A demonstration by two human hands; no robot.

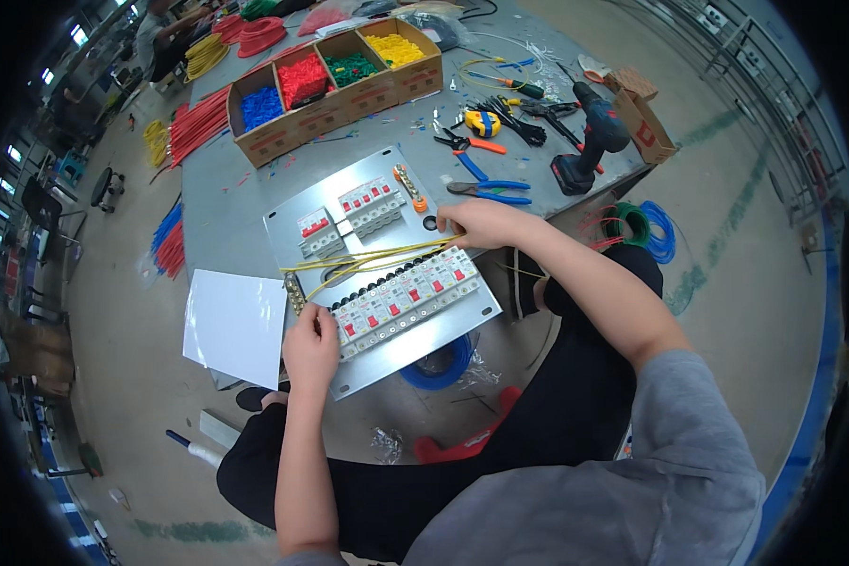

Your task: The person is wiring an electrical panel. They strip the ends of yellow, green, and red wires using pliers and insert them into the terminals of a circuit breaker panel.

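Right-hand grip: the right hand (pixel 486 224) has its fingers together, apparently pinching the yellow wires (pixel 387 255) near their right ends.
Left-hand grip: the left hand (pixel 309 349) is at the left end of the breaker row (pixel 406 300); whether its fingertips are clamped on a wire I cannot tell.
Yellow wires: above the metal plate (pixel 387 363), just beyond the breaker row, running leftward from the right hand, the nearer one; their long axis rises slightly to the right, the row's more steeply.
Around the plate: white sheet (pixel 234 325) left, blue-handled pliers (pixel 491 191) right, divided carton (pixel 340 104) beyond on the table (pixel 208 174).
Markings: print on breakers and carton, too small to read reliably.
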